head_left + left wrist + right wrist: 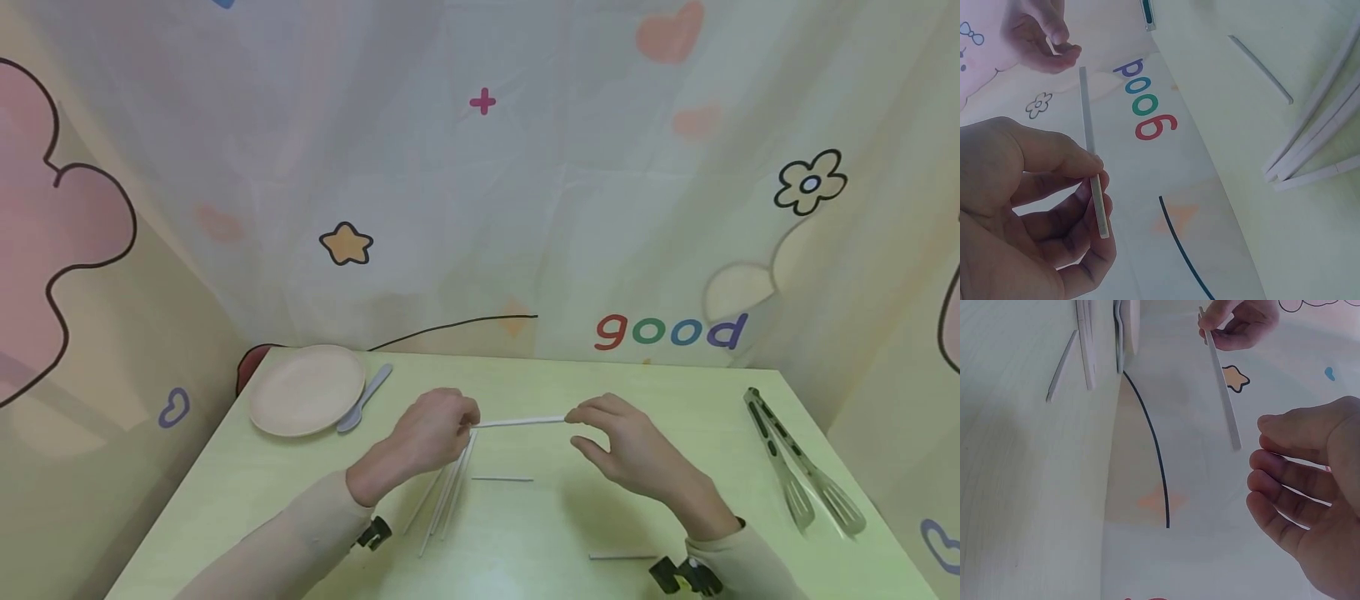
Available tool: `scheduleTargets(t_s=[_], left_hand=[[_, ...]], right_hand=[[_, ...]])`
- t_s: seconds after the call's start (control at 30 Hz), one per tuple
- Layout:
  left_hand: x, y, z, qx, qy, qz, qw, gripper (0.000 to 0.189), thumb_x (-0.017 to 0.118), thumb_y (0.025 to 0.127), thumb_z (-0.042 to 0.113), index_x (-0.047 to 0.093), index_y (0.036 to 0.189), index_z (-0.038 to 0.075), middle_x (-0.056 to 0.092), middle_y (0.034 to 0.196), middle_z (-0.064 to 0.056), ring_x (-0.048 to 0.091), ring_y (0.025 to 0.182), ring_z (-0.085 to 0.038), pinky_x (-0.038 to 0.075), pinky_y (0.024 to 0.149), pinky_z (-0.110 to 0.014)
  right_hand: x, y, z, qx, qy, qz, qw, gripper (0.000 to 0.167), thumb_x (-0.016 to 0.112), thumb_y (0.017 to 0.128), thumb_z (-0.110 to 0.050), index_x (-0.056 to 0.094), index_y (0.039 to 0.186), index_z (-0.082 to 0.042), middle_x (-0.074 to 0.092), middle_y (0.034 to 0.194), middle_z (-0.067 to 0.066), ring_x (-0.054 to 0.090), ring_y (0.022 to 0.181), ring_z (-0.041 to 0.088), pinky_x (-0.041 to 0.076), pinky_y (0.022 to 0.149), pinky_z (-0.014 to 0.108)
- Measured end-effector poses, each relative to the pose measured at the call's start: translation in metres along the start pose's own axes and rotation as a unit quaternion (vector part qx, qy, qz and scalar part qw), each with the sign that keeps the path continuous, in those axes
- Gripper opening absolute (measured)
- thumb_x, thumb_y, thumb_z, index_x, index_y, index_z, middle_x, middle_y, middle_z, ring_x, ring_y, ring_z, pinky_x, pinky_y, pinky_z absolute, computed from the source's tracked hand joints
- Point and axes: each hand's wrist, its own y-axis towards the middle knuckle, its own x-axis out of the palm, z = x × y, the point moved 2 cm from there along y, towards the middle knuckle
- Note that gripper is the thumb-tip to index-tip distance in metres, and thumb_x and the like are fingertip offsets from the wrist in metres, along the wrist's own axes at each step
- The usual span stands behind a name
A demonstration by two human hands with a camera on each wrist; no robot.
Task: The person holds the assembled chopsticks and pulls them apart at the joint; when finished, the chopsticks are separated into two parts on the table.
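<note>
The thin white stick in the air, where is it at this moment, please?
In the head view, the thin white stick is pinched in the left hand, near the picture's lower middle, its free end just short of the right hand.

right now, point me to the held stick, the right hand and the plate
held stick (1222, 387): right wrist view, middle of its length
right hand (628, 450): head view, back of the hand
plate (307, 390): head view, bare middle

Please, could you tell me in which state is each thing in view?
Raised stick: straight, held in the air
Left hand: pinching the raised stick
Right hand: fingers apart from thumb, holding nothing
Fanned sticks: lying on the table
Plate: lying flat
Spoon: lying beside the plate
Tongs: lying, spread open
</note>
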Motion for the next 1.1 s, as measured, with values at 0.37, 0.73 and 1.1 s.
scheduleTargets(t_s=[0.37, 0.73, 1.1], left_hand=[[0.001, 0.001, 0.007, 0.016, -0.005, -0.002, 0.9999, 0.018, 0.063, 0.080, -0.003, 0.075, 0.089, 0.007, 0.068, 0.082, -0.003, 0.063, 0.079, -0.019, 0.053, 0.069, -0.033], [0.002, 0.002, 0.011, 0.026, -0.002, -0.006, 0.9996, 0.020, 0.062, 0.080, -0.003, 0.075, 0.088, 0.010, 0.068, 0.082, -0.001, 0.063, 0.079, -0.018, 0.051, 0.068, -0.030], [0.005, 0.004, 0.014, 0.029, 0.006, -0.008, 0.9995, 0.019, 0.063, 0.081, -0.001, 0.075, 0.087, 0.011, 0.067, 0.080, 0.000, 0.062, 0.076, -0.016, 0.049, 0.064, -0.027]], right_hand=[[0.007, 0.009, -0.003, -0.009, 0.019, 0.002, 0.9998, 0.023, 0.079, 0.079, -0.012, 0.071, 0.101, -0.011, 0.069, 0.101, -0.001, 0.062, 0.095, 0.015, 0.056, 0.079, 0.035], [0.013, 0.016, -0.009, 0.009, 0.034, -0.019, 0.9992, 0.023, 0.078, 0.081, -0.014, 0.072, 0.103, -0.012, 0.069, 0.101, -0.002, 0.062, 0.095, 0.013, 0.056, 0.079, 0.033], [0.021, 0.019, -0.016, 0.003, 0.039, -0.035, 0.9986, 0.020, 0.077, 0.082, -0.012, 0.072, 0.102, -0.011, 0.068, 0.099, -0.003, 0.061, 0.093, 0.012, 0.056, 0.076, 0.028]])
